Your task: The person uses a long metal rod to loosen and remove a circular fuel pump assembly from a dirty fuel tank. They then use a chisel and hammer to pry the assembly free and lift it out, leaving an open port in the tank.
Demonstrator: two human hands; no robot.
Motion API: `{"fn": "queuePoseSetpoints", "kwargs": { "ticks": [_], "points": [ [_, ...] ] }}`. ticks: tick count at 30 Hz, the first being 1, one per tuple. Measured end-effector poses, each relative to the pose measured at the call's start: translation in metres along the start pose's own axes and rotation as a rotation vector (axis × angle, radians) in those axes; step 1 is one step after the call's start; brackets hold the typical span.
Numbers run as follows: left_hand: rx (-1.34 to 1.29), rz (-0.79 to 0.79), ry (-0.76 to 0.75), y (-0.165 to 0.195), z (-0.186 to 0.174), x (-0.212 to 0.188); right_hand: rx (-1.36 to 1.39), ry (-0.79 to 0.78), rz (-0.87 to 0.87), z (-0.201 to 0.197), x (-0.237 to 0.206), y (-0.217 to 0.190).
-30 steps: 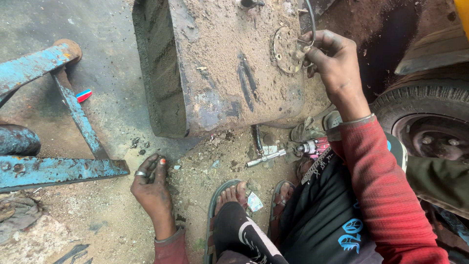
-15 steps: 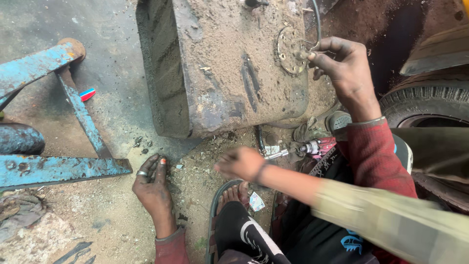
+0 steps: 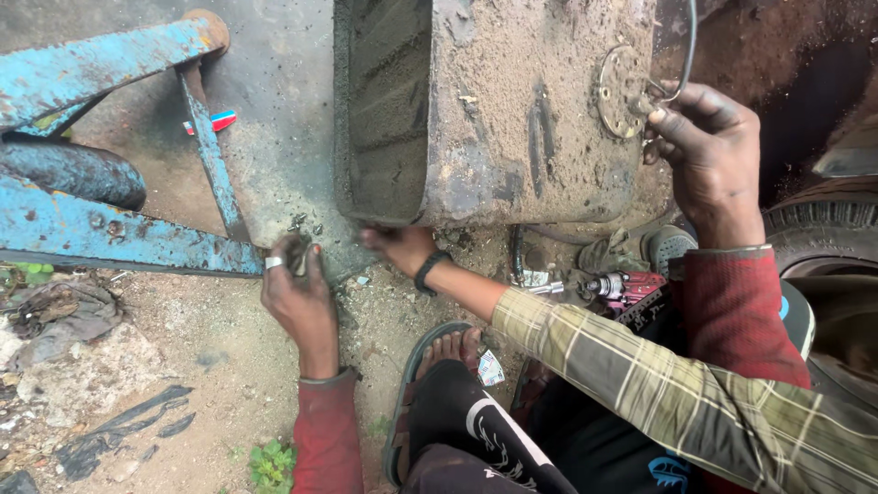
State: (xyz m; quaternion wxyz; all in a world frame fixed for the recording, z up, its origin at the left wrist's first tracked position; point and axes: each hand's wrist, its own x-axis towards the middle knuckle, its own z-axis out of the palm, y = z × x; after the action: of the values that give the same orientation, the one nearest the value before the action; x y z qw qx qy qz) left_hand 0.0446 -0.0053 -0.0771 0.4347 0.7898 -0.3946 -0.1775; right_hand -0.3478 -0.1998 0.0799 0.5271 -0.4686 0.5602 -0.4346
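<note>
here, your left hand [image 3: 297,297] sits low in the middle-left of the frame, pressed down on the dirty ground [image 3: 183,366] at the lower edge of the metal tank [image 3: 512,119]. its fingers [image 3: 315,265] are curled together over some small dark bits, though what exactly they clamp you cannot tell; one ring shows on it. your right hand [image 3: 709,155] is at the upper right, its fingers [image 3: 672,123] pinched together on a thin wire [image 3: 686,55] beside the one round plate [image 3: 622,91] bolted to the tank's dusty top. the tank fills the upper middle of the frame, lying on the ground with its ribbed side turned to the left.

a third hand, belonging to another person in a checked sleeve [image 3: 658,366], reaches in from the lower right; that other hand [image 3: 402,247] touches the tank's lower edge just beside your left hand and wears one dark wristband.

both your sleeves are red. one sandalled foot [image 3: 448,352] shows at bottom centre. just below the tank, right of centre, lies one red-and-metal part [image 3: 617,288]. a blue metal frame [image 3: 110,155] crosses the upper left, with one small red, white and blue scrap [image 3: 212,122] beside it. one tyre [image 3: 823,229] curves in at the right edge.
</note>
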Motion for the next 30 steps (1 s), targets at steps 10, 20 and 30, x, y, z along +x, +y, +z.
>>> {"fn": "queuePoseSetpoints", "kwargs": {
  "ticks": [10,20,30],
  "points": [
    [0.248,0.192,0.022,0.005,0.019,-0.03,0.164,0.075,0.061,0.015,-0.011,0.001],
    [0.248,0.234,-0.087,0.013,0.014,-0.038,0.201,0.112,0.08,0.013,-0.012,0.003],
    [0.229,0.212,-0.102,0.019,0.013,-0.031,0.063,0.069,0.0,0.011,-0.006,0.008]
  ]
}}
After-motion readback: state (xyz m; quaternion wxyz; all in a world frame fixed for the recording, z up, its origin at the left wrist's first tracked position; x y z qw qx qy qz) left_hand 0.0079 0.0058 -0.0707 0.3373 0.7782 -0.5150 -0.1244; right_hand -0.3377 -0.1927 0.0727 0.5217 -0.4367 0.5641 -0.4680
